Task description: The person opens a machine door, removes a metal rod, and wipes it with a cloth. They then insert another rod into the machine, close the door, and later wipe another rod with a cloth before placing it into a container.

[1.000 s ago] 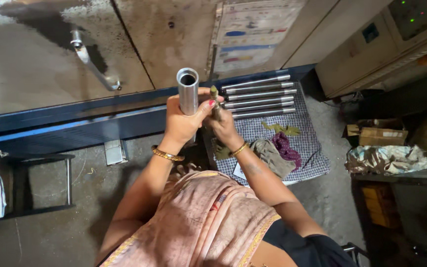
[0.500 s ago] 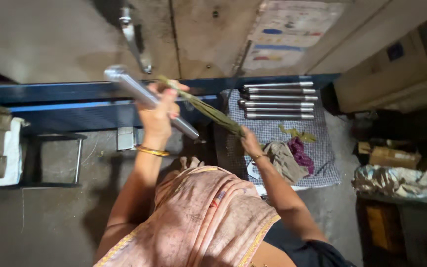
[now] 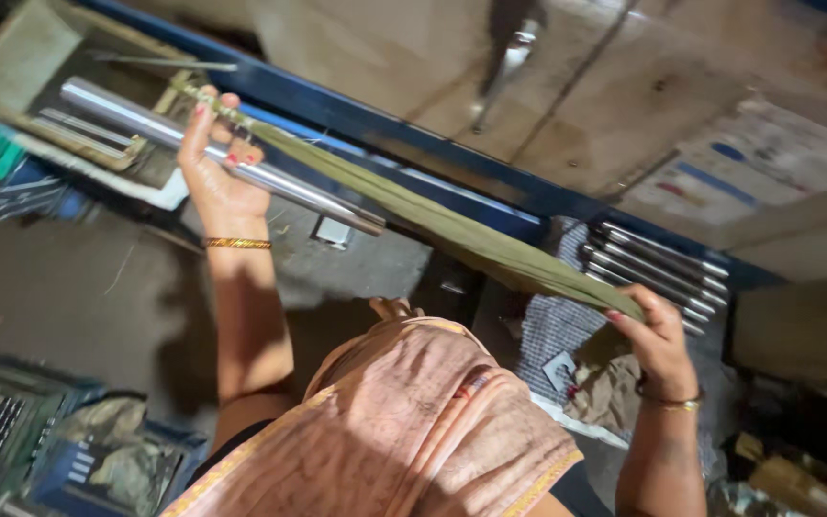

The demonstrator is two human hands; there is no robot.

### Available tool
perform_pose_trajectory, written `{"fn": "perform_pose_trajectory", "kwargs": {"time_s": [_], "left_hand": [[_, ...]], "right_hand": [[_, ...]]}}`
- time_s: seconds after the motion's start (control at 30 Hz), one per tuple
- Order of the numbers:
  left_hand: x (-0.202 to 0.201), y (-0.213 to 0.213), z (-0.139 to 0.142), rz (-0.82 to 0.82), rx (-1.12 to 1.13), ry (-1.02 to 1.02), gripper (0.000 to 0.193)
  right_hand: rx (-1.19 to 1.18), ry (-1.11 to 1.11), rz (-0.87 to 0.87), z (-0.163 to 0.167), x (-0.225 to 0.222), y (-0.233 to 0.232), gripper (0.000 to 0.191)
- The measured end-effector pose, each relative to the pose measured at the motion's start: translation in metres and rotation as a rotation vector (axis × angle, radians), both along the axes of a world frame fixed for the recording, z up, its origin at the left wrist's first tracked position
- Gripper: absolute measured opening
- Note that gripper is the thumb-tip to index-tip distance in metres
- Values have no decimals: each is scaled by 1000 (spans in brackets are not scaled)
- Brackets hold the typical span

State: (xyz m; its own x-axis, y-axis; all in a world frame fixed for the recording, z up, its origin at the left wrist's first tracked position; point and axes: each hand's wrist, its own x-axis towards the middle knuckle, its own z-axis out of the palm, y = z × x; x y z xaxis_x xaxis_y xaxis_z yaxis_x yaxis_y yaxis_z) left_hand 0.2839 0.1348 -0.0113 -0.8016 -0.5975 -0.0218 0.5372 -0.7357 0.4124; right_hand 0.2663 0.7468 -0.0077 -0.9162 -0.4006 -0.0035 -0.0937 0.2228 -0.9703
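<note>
The left hand [image 3: 217, 172] is raised to the far left, fingers [image 3: 205, 115] wrapped around a shiny metal tube [image 3: 232, 163] and one end of an olive cloth strip [image 3: 452, 230]. The right hand [image 3: 658, 335] pinches the strip's other end, pulled taut, near a row of tubes [image 3: 658, 273] on checked cloth [image 3: 552, 330].

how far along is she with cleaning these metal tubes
In hand: the left hand grips a shiny steel tube, while the right hand holds the other end of a long olive-green cloth strip stretched out from it. A row of similar steel tubes lies on the checked cloth by the right hand; whether those are finished or waiting cannot be told.
</note>
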Motion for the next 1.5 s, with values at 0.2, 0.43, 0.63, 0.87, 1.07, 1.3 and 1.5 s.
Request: {"fn": "perform_pose_trajectory", "kwargs": {"time_s": [0.2,0.43,0.63,0.87,1.07,1.3,1.5], "left_hand": [[59,-35,3,5,60,82,26],[105,-62,8,-27,29,70,22],[134,-101,-21,49,122,94,20],[159,-180,-58,29,474,179,49],[170,-200,-74,-41,697,302,55],[169,-202,-69,-132,745,399,55],[174,-200,-67,-153,751,405,55]], "right_hand": [[216,-200,324,15,13,-60,24],[244,-66,297,5,62,-125,26],[325,23,16,-4,89,-96,15],[328,286,-204,4,116,-6,17],[127,272,-53,-7,106,63,18],[317,388,-71,-11,105,87,16],[408,354,-140,7,114,79,10]]}}
